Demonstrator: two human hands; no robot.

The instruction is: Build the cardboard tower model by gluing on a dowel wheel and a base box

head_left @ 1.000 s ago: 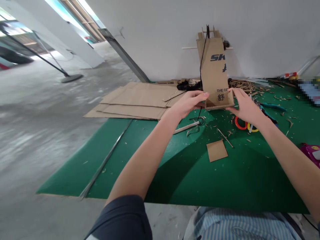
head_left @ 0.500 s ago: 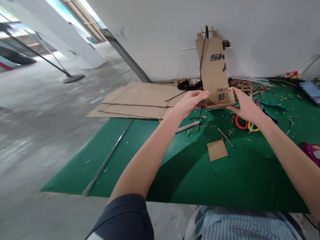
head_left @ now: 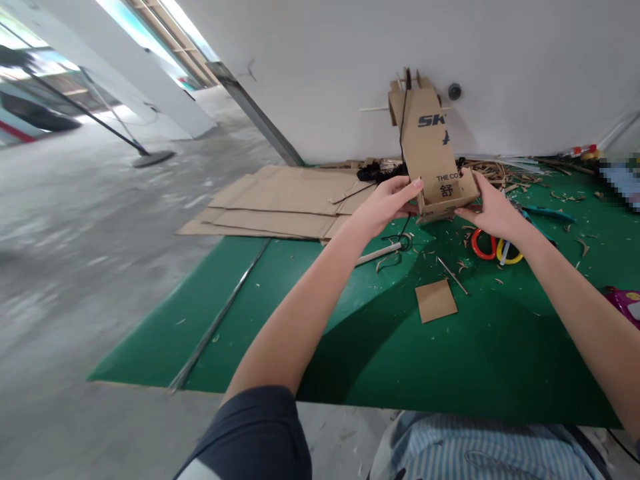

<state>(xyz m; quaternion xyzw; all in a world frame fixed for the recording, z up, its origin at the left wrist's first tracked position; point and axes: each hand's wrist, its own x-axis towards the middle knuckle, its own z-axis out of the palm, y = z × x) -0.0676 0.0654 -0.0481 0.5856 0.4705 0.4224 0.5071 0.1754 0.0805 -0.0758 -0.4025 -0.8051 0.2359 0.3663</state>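
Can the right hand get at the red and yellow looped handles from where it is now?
Probably yes. The right hand is just above the red and yellow looped handles, with only scattered scraps between them. It would likely have to let go of the folded cardboard first.

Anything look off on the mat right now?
Yes: cardboard shavings lie scattered over the green mat, which looks messy. The tall cardboard piece between the left hand and right hand leans sideways.
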